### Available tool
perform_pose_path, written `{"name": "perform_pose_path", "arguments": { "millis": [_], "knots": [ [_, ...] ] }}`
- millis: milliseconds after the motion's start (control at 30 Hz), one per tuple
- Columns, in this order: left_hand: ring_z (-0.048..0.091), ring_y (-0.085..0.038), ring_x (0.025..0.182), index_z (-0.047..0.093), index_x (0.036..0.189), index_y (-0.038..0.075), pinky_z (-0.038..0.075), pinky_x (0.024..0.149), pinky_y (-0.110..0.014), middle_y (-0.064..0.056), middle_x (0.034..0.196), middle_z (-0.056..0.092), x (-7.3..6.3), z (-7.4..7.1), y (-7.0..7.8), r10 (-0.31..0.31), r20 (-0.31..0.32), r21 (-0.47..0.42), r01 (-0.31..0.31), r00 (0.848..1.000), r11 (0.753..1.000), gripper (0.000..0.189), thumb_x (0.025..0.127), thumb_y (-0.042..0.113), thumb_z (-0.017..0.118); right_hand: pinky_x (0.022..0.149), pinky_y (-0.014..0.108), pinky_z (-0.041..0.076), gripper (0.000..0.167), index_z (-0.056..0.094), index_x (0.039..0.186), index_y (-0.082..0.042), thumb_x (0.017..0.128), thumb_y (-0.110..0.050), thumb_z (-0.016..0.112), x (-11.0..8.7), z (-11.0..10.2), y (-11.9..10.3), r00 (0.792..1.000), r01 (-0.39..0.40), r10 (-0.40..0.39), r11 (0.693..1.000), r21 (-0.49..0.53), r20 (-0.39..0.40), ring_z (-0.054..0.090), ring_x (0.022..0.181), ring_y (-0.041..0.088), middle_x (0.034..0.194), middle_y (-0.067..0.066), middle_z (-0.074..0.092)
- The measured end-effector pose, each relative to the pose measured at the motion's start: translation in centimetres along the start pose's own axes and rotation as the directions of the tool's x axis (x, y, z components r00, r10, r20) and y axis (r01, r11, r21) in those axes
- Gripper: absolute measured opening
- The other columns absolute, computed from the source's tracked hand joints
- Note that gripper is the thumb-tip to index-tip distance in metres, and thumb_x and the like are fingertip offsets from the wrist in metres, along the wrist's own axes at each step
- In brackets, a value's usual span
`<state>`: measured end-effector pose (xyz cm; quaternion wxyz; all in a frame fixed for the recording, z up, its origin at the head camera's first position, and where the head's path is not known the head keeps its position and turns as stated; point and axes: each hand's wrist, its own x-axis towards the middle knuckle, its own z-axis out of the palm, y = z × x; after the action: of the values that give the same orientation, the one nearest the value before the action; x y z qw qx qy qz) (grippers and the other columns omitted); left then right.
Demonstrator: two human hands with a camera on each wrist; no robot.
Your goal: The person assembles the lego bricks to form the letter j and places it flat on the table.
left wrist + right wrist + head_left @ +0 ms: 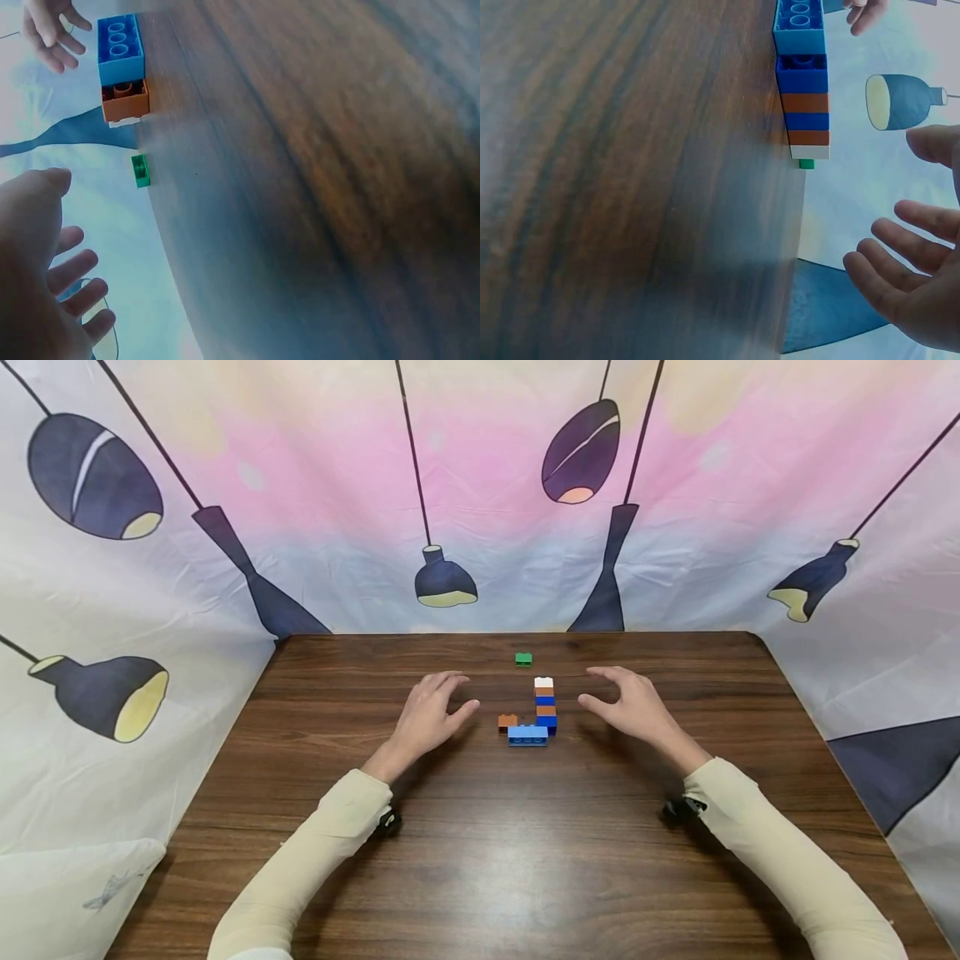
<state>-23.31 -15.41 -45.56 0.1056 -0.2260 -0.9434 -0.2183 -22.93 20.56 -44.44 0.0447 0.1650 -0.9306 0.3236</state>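
Note:
Toy building bricks lie on the table between the two hands. A row of joined bricks (545,700) in white, orange and dark blue runs away from me. At its near end lies a light blue brick (528,737) on its side, its hollow underside facing me. An orange brick (507,721) sits just behind that one's left end. Farther back, a green brick (523,659) stands apart. My left hand (427,714) hovers left of the bricks with relaxed fingers, touching nothing. On the other side, my right hand (632,703) is likewise held with loose fingers, away from the row.
The brown wooden table (480,877) reaches back to a cloth backdrop (337,527) printed with hanging lamps. Cloth also borders the table at left and right. Dark devices (684,810) are strapped at both wrists.

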Motion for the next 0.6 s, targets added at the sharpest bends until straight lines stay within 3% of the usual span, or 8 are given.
{"name": "perform_pose_path", "arguments": {
  "millis": [267, 600],
  "knots": [
    [0.037, -0.036, 0.147, 0.054, 0.147, 0.008, 0.029, 0.118, -0.056, -0.014, 0.157, 0.045, -0.5, 0.6, 0.9, 0.008, 0.114, 0.024, -0.011, 0.993, 1.0, 0.065, 0.1, 0.053, 0.059, 0.105, 0.06, 0.043, 0.062, 0.058, 0.143, -0.004, 0.095, -0.042, 0.071, -0.2, 1.3, -0.4, 0.999, 0.038, -0.038, 0.999, -0.028, 0.023, 0.053, 0.132, 0.04, 0.145, 0.019, 0.056],
    [0.037, -0.032, 0.148, 0.056, 0.146, 0.014, 0.03, 0.117, -0.056, -0.008, 0.157, 0.046, -0.2, 1.6, 2.2, 0.042, 0.182, 0.025, -0.048, 0.982, 0.999, 0.069, 0.096, 0.061, 0.06, 0.106, 0.059, 0.041, 0.062, 0.056, 0.144, -0.005, 0.097, -0.042, 0.07, 2.3, 1.9, -0.5, 0.998, 0.053, -0.052, 0.998, -0.015, 0.045, 0.051, 0.134, 0.039, 0.147, 0.018, 0.054]
  ]
}}
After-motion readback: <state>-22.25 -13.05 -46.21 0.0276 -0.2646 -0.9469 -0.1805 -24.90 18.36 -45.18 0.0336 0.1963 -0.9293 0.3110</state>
